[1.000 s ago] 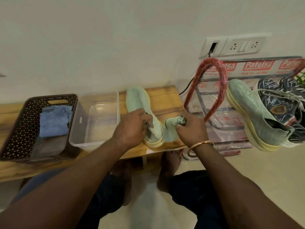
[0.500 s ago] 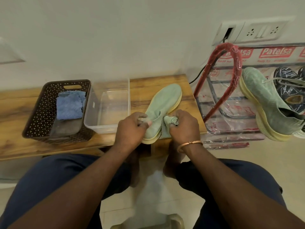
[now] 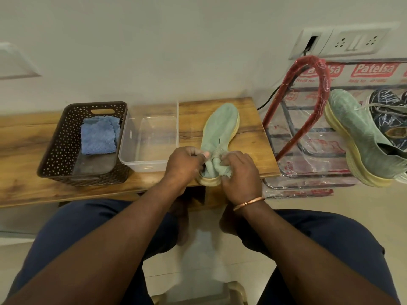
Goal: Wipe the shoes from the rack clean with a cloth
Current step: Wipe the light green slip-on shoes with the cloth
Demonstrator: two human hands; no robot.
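far to the left of the left grip, a dark brown perforated plastic basket [image 3: 56, 142] sits on the long wooden counter [image 3: 22, 137]. a folded blue terry cloth [image 3: 99, 135] lies inside it toward the far side. just beside the basket stands a clear rectangular plastic tub [image 3: 132, 137], its near right corner right behind the left grip.

the left grip [image 3: 185, 165] is clenched on the heel end of a pale green knit shoe with a cream sole [image 3: 222, 126], thumb and curled fingers pinching the collar. the shoe lies on the counter with its toe pointing away from the grips and slightly right, and its heel at the near edge between them. the right grip [image 3: 240, 176], a copper bangle [image 3: 248, 202] at its wrist, is curled round a bunched pale green cloth [image 3: 221, 167] and presses it against the shoe's collar. the two grips hide most of the heel.

right of the right grip, on the floor, a red-wrapped metal shoe rack in clear printed plastic [image 3: 323, 80] carries a second green shoe [image 3: 361, 142] and dark blue patterned sneakers [image 3: 389, 106]. above it on the wall is a white socket plate [image 3: 352, 41], and a black cable [image 3: 272, 95] runs down behind the counter's end.
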